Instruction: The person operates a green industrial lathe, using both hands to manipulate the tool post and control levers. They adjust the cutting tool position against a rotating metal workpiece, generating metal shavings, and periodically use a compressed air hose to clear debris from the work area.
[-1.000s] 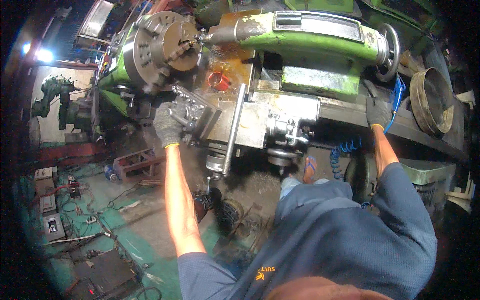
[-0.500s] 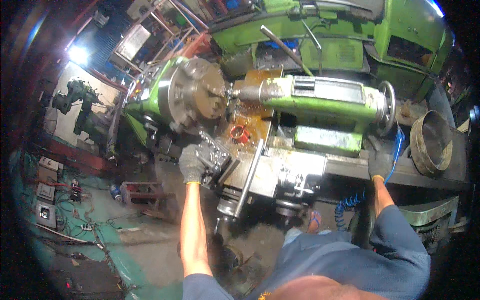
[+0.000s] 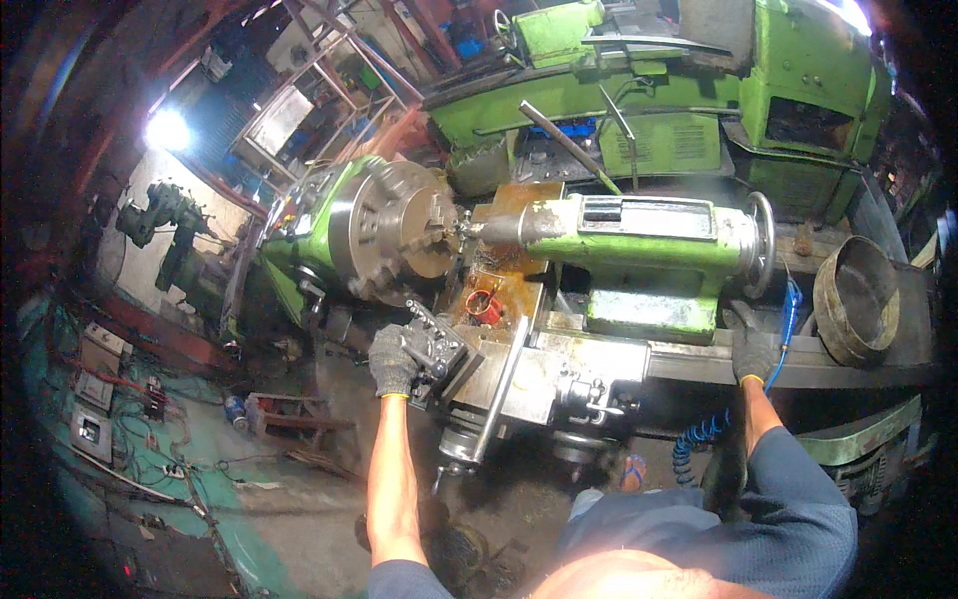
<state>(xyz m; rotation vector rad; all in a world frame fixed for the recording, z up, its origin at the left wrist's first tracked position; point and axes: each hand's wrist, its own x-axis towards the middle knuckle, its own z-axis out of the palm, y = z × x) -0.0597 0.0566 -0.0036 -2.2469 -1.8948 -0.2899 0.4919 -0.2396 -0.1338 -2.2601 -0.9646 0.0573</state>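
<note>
My left hand (image 3: 394, 359), in a grey knit glove, is closed on the near left side of the lathe's tool post (image 3: 439, 351); its fingertips are partly hidden. Ahead of it, the big lathe chuck (image 3: 384, 230) carries a round metal workpiece (image 3: 431, 232), and the chuck jaws look smeared by motion. From the right, the tailstock (image 3: 639, 235) points its centre at the workpiece. My right hand (image 3: 753, 349), also gloved, rests on the lathe bed beside the tailstock base, its fingers stretched forward.
A red cup (image 3: 484, 306) stands on the rusty, chip-strewn carriage. A long bar (image 3: 499, 384) slants across the cross slide. A blue coiled air hose (image 3: 791, 309) hangs by my right hand, near a round metal ring (image 3: 856, 299). Another green machine (image 3: 659, 130) stands behind; cables (image 3: 190, 469) lie at left.
The whole view has shifted slightly, so the lathe sits lower in the picture. The chuck's jaws show in a different position. Both hands stay at the same places on the lathe.
</note>
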